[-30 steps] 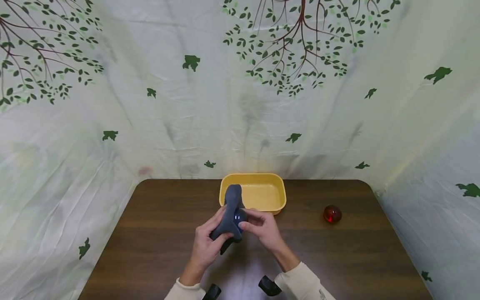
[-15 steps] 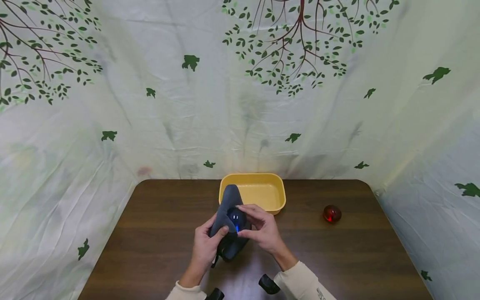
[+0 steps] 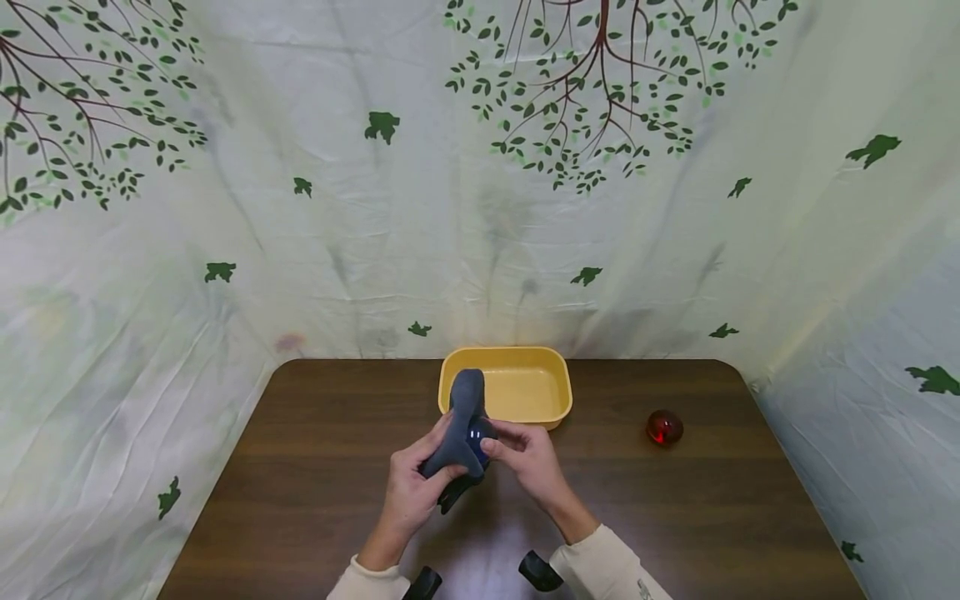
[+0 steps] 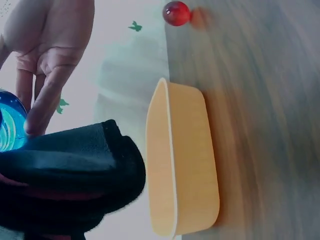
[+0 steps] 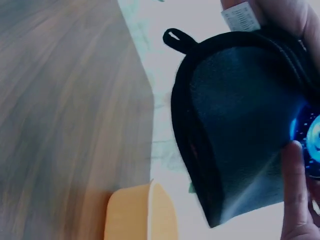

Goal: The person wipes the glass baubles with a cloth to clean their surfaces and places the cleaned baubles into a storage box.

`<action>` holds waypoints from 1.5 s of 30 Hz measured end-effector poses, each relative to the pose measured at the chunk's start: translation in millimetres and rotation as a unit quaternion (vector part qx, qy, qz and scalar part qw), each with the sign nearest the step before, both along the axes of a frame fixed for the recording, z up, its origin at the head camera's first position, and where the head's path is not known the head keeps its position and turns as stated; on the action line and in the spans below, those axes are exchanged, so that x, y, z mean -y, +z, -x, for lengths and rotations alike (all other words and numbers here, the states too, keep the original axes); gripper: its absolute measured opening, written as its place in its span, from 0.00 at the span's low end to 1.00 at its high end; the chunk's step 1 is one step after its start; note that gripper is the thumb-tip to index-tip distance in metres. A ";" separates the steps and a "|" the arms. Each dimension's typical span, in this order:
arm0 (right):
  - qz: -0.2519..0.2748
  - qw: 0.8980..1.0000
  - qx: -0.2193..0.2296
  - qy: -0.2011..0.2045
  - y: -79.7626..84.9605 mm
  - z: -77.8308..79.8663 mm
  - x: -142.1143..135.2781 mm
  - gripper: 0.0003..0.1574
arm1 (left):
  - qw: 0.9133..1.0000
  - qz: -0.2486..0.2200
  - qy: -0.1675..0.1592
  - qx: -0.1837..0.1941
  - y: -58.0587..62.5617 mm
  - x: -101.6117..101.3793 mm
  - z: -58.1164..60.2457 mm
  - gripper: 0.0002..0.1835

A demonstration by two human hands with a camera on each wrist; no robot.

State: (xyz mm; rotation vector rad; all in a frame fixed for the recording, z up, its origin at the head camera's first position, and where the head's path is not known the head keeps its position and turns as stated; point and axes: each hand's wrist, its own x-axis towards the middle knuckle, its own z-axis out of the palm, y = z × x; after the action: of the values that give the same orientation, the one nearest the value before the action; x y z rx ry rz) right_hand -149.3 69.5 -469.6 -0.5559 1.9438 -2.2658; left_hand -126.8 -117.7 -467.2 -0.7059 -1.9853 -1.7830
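My left hand [image 3: 412, 483] grips a dark grey-blue cloth pot holder [image 3: 463, 408], which bends partly around a clear blue ball [image 3: 482, 433]. On the other side, my right hand [image 3: 531, 462] pinches the ball between thumb and fingers. In the right wrist view the pot holder [image 5: 240, 100] shows black binding, a hanging loop and a white barcode label [image 5: 241, 17]. The blue ball [image 5: 312, 140] touches its cloth there, cut off by the frame edge. The left wrist view shows the blue ball [image 4: 10, 122] beside my right hand's fingers, above the pot holder [image 4: 75, 160].
A yellow rectangular tub [image 3: 525, 385] stands at the back of the brown wooden table [image 3: 337, 450], just behind the hands. To the right lies a clear red ball [image 3: 664, 427]. A leaf-patterned cloth [image 3: 480, 233] hangs behind the table.
Half a second ago the pot holder lay spread lower and more of the ball showed. The cloth has since turned back around the ball, much as one second ago. Tub and red ball stay put.
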 end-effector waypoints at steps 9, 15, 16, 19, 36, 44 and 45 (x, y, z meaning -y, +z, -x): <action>0.015 0.997 -0.078 0.001 -2.3 0.0 -0.3 0.37 | 0.976 -0.063 0.055 0.199 5.1 -6.3 -6.5 0.25; 0.013 0.993 -0.119 -0.001 -4.7 1.2 -0.6 0.37 | 0.964 -0.103 0.050 0.242 6.3 -9.3 -9.3 0.22; 0.005 0.995 -0.104 -0.004 -4.3 0.6 -0.3 0.37 | 0.965 -0.100 0.048 0.236 6.2 -8.5 -9.5 0.22; -0.021 0.999 -0.039 -0.022 -1.3 -2.1 0.9 0.35 | 0.978 -0.065 0.041 0.196 4.4 -4.4 -8.9 0.25; -0.051 0.994 -0.094 0.026 7.3 -0.1 -4.0 0.33 | 0.968 -0.167 -0.010 0.190 1.0 -2.5 -8.8 0.22; -0.009 0.978 -0.209 0.012 -1.3 5.6 -6.6 0.36 | 0.959 -0.173 -0.030 0.224 6.7 -4.4 -13.0 0.18; -0.006 0.977 -0.213 0.008 -1.7 5.1 -6.4 0.36 | 0.961 -0.167 -0.030 0.219 7.0 -4.4 -12.9 0.17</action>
State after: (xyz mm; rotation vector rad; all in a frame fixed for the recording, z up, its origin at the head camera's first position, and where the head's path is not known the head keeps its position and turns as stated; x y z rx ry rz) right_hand -154.4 75.9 -471.3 -1.1314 2.1116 -2.2648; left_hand -113.9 -113.3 -460.2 -0.2811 -1.8465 -2.3996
